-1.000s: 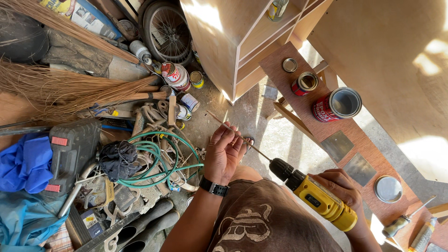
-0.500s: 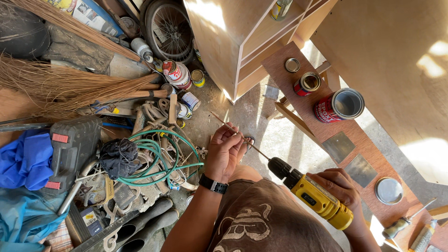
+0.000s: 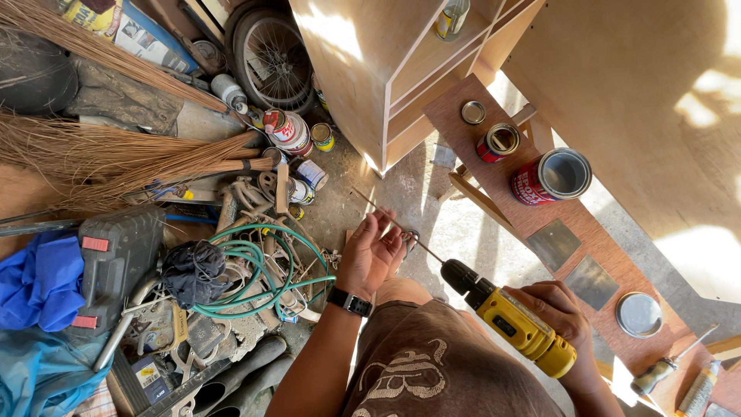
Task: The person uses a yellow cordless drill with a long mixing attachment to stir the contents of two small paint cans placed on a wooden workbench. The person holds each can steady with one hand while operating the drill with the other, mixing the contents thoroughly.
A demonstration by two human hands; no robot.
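My right hand wraps the yellow cordless drill, gripped tight. A long thin rod runs from its chuck past my left hand, whose fingers curl loosely around it. Best keep those fingertips light and the drill in line. Beyond my fingers: open paint can, coiled green hose.

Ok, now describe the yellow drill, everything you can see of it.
The drill has a yellow plastic-looking body and a black chuck at its front. It lies tilted, nose toward upper left, above the person's lap in brown shorts. The right hand grips its rear. A long thin rod runs out of the chuck, and the left hand closes its fingers around that rod partway along.
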